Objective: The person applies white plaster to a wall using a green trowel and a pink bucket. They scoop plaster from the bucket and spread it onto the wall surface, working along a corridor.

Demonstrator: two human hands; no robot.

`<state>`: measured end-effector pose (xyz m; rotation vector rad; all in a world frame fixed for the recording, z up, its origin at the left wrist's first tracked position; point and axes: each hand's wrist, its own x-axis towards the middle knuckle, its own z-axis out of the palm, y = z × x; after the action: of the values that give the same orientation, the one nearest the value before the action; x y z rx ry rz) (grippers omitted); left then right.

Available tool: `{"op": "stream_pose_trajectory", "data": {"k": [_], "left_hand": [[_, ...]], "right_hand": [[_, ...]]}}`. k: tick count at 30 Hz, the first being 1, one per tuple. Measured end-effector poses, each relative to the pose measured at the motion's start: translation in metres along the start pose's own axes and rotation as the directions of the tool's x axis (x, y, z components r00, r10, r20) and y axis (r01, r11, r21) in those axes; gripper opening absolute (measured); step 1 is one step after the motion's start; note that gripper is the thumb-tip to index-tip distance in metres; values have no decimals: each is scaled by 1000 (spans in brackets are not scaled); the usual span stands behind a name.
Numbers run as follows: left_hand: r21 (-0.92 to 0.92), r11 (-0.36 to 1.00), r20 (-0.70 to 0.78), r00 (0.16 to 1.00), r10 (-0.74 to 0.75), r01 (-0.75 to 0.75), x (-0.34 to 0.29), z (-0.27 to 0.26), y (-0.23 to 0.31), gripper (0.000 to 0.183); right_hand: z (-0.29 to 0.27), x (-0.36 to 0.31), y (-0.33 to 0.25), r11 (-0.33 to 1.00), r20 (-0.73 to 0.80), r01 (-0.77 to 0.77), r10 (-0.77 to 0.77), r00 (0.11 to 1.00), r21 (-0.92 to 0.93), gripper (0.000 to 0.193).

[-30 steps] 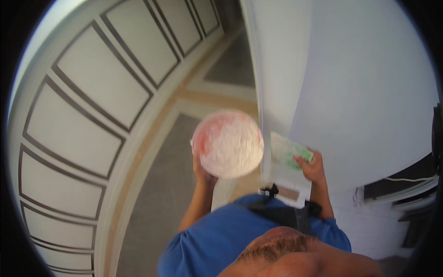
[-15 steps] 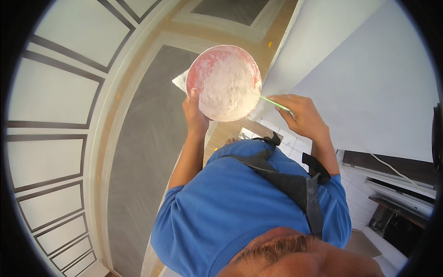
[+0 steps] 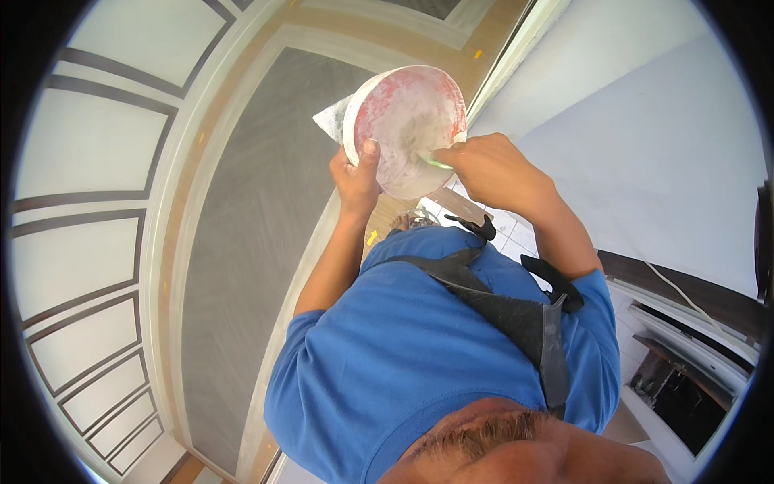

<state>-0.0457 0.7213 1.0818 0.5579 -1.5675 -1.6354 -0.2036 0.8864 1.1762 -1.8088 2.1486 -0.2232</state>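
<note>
A round bowl point(image 3: 407, 133), reddish inside and coated with whitish paste or powder, is tilted in front of me. My left hand point(image 3: 356, 179) grips its near left rim, thumb over the edge and fingers underneath. Beyond that hand, a whitish triangular corner point(image 3: 332, 119) of a flat piece sticks out past the bowl; what it belongs to is hidden. My right hand point(image 3: 492, 173) is closed on a thin light-green stick point(image 3: 438, 162), whose far end dips into the bowl's contents. Most of the stick is covered by my fingers and the paste.
At left a wall with dark-framed panels point(image 3: 85, 266) curves alongside a long dark grey surface point(image 3: 242, 242) with beige borders. A pale wall panel point(image 3: 637, 153) stands close on my right. White floor tiles point(image 3: 504, 230) show below the bowl, and a dark opening point(image 3: 681, 395) lies lower right.
My right hand has moved left, over the rim, taking the green stick deeper into the bowl. The bowl has tipped and risen slightly, and its contents look more spread out.
</note>
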Motion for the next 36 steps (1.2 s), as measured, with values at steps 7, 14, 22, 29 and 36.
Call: {"op": "stream_pose_trajectory", "data": {"k": [7, 14, 22, 29, 36], "left_hand": [[-20, 999, -70, 997, 43, -45, 5, 3, -9, 61], [-17, 1000, -85, 996, 14, -15, 9, 5, -11, 57], [66, 998, -90, 996, -10, 16, 7, 9, -2, 56], [86, 988, -48, 990, 134, -130, -4, 10, 1, 55], [117, 991, -192, 978, 80, -58, -4, 10, -7, 48]], "right_hand": [[-10, 27, 4, 994, 177, 105, -98, 979, -33, 46], [-6, 38, -3, 994, 345, 102, -80, 935, -47, 47], [-17, 26, 17, 990, 236, 44, -75, 969, 134, 31], [-3, 29, 10, 986, 241, 96, -126, 962, 133, 30], [-22, 1, 49, 778, 125, 61, -178, 976, 625, 28]]}}
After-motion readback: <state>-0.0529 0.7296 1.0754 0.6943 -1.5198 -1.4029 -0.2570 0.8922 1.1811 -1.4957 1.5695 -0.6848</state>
